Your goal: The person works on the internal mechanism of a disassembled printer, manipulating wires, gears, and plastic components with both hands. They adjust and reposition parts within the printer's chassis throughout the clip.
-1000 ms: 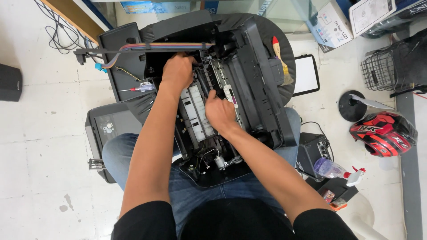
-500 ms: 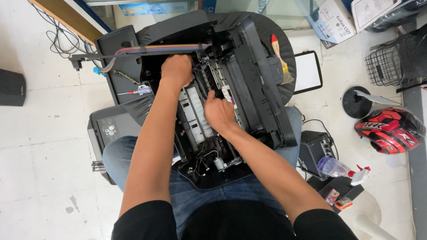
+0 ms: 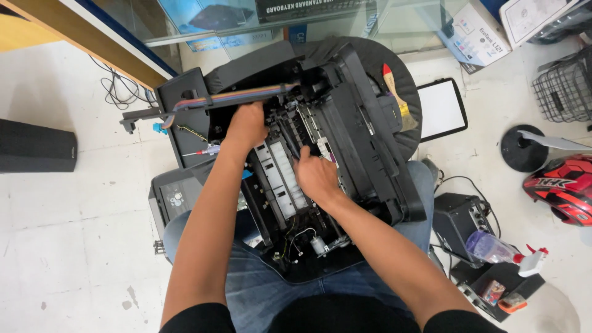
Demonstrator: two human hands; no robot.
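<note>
- Over the past second, the left hand (image 3: 246, 125) and right hand (image 3: 314, 176) barely shifted inside the opened black printer (image 3: 345, 123), suggesting slow, careful work in one spot.
- The printer rested on the person's lap, its long axis running from upper left to lower right, its open interior facing up.
- Left fingers were curled, gripping the chassis near the coloured ink tubes (image 3: 240, 95).
- Right fingers pressed into the mechanism; whether they grasped a part could not be seen.

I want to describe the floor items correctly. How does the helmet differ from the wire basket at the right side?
The helmet is red with black and white markings and a closed, rounded shell; the wire basket is black, open mesh that one can see through. The helmet lies lower in the view, beside a round black base; the basket is higher, near the cardboard boxes. Both are on the pale floor and are cut by the right edge.
</note>
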